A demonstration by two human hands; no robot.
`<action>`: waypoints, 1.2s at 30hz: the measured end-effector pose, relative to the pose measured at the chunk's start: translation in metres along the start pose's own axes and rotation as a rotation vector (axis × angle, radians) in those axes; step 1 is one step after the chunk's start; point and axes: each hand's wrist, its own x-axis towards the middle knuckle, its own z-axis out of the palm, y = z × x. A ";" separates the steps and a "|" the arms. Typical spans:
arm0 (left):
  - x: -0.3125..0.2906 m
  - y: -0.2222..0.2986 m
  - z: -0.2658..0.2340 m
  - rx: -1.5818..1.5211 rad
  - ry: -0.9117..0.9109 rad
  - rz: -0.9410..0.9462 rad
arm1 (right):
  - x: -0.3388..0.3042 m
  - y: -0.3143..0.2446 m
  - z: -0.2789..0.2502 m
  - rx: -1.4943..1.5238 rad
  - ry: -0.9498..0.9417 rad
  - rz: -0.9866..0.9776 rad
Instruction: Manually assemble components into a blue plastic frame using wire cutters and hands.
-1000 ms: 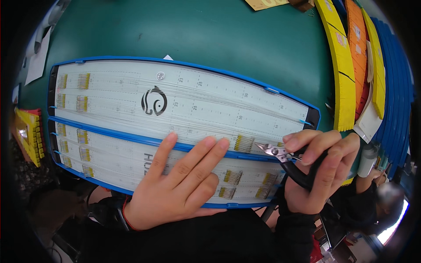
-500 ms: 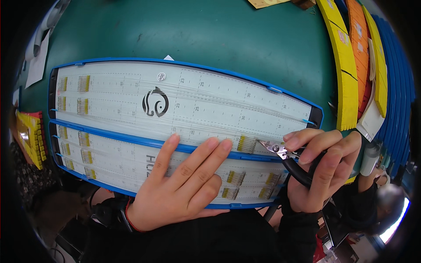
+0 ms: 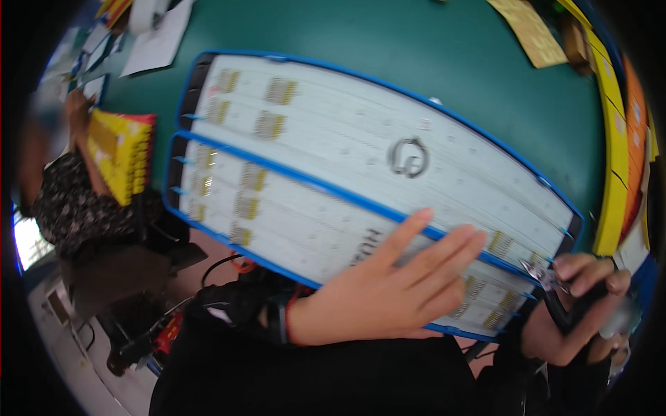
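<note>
A long, open blue-rimmed case [image 3: 326, 186] lies tilted across the view, its two white panels strung lengthwise with fine, thin lines. Rows of small yellowish coils [image 3: 281, 91] sit near both ends of the panels. My left hand [image 3: 388, 291] rests on the case with fingers outstretched across the middle blue rim and holds nothing. At the right end, my right hand [image 3: 586, 298] grips small cutting pliers [image 3: 546, 277] with dark handles. Their metal jaws are close to a group of coils [image 3: 501, 244]; blur hides whether they touch anything.
The case lies on a green table [image 3: 361, 31]. Yellow bins [image 3: 614, 152] and orange bins [image 3: 635, 132] line the right side. White paper [image 3: 163, 45] and a yellow card [image 3: 528, 31] lie farther back. Another person's arm [image 3: 80, 128] is at the left, near a yellow stack [image 3: 123, 156].
The whole view has swung, so the case and both hands appear farther right and the case slants more. My left hand stays on the case, and the cutting pliers remain in my right hand.
</note>
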 end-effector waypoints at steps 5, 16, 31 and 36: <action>-0.008 -0.003 0.002 -0.071 0.089 0.058 | -0.027 -0.037 -0.001 0.001 -0.619 0.275; -0.012 -0.002 0.004 0.020 0.180 0.097 | -0.062 -0.027 0.089 -0.330 -1.438 0.488; -0.017 -0.003 0.012 0.100 0.222 0.132 | -0.074 -0.021 0.094 -0.429 -1.466 0.393; -0.017 -0.003 0.012 0.094 0.231 0.138 | -0.073 -0.021 0.093 -0.422 -1.468 0.413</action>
